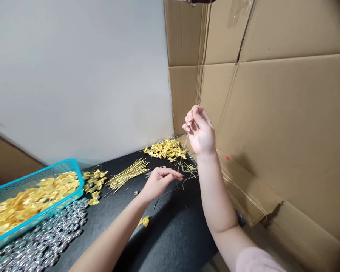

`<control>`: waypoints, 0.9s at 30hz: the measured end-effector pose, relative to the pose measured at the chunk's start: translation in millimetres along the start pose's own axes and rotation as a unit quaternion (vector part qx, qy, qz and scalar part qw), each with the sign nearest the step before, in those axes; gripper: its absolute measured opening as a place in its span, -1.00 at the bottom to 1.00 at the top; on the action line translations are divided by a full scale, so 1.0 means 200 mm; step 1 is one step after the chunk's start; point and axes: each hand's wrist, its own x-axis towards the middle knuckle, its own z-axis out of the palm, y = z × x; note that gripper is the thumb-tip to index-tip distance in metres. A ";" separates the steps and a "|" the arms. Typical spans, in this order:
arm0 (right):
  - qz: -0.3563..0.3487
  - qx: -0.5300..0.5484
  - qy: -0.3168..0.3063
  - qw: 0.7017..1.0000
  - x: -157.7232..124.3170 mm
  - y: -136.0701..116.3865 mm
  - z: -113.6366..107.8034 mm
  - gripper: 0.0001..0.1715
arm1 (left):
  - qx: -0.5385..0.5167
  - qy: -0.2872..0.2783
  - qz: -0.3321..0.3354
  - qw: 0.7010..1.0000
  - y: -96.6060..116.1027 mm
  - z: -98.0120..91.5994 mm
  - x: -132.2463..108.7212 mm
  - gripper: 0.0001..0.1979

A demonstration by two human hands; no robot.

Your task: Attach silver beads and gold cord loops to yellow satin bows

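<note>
My right hand (pixel 200 132) raised before brown cardboard wall (pixel 286 124), fingers clenched, pinching top of thin gold wire strand (pixel 182 155). Strand hangs down to my left hand (pixel 158 182), fingertips pinched on its lower end, low over black tabletop (pixel 172 234). Bundle of gold wires (pixel 127 174) just left; pile of yellow ribbon bows (pixel 166 148) behind.

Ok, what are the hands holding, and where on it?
One thin gold cord: the right hand, raised, pinches its upper end; the left hand seems to pinch it lower down, near the black tabletop.
</note>
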 end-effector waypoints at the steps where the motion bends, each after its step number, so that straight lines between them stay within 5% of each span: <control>1: -0.002 0.003 -0.003 1.000 0.00 0.00 0.00 -0.79 | 0.003 0.003 -0.001 1.000 -0.01 0.00 0.00 -0.72; 18: 0.011 -0.025 0.028 0.999 0.01 0.01 -0.01 -0.79 | -0.022 0.012 0.028 0.999 -0.04 0.00 -0.02 -0.78; 23: 0.029 -0.096 0.022 0.995 0.00 0.03 0.01 -0.77 | 0.012 0.011 0.047 0.999 -0.02 -0.14 -0.07 -0.84; 27: 0.028 -0.138 -0.050 0.989 -0.03 0.09 0.07 -0.84 | 0.076 0.131 0.072 0.986 0.07 -0.32 -0.09 -0.79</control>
